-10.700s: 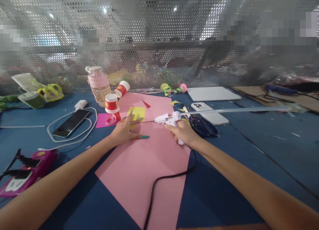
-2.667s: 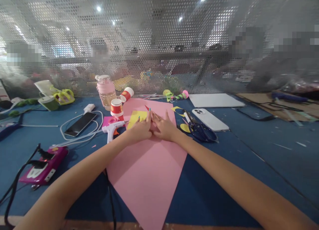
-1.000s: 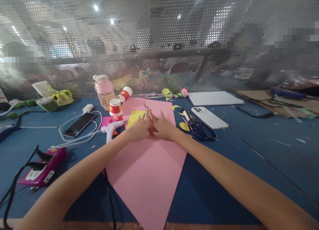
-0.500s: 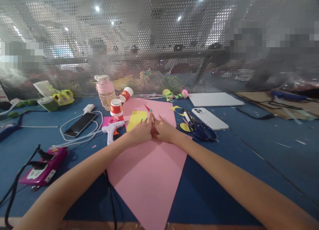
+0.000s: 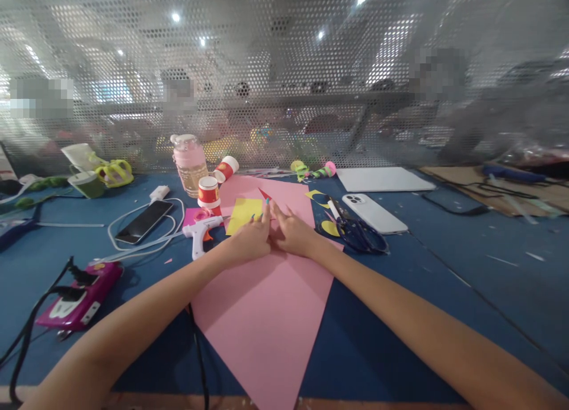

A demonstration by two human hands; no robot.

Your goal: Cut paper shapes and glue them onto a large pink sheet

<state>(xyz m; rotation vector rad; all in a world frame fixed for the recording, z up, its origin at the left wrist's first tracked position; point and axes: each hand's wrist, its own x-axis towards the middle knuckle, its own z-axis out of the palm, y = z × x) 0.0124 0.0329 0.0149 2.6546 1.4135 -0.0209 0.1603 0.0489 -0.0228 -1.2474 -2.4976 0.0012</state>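
Both hands rest side by side near the far end of a large pink paper sheet [image 5: 267,315] on the blue table. My left hand [image 5: 249,241] lies on the sheet with its index finger stretched toward a small red paper triangle [image 5: 265,194], beside a yellow paper piece [image 5: 242,211]. My right hand [image 5: 293,235] touches the left one, its fingers stretched flat on the pink sheet. What lies under the fingertips is hidden. A white glue gun [image 5: 200,229] lies just left of my left hand.
Blue-handled scissors [image 5: 355,232] and a white phone [image 5: 376,211] lie right of my hands. A black phone [image 5: 144,220] on a cable, a pink bottle [image 5: 189,161], two red-and-white cups [image 5: 208,192] and a magenta device [image 5: 73,300] sit on the left. A perforated screen [image 5: 284,72] closes the back.
My right hand put the glue gun down; it now lies to the left. Both hands came together on the pink sheet and have barely shifted over the last second.
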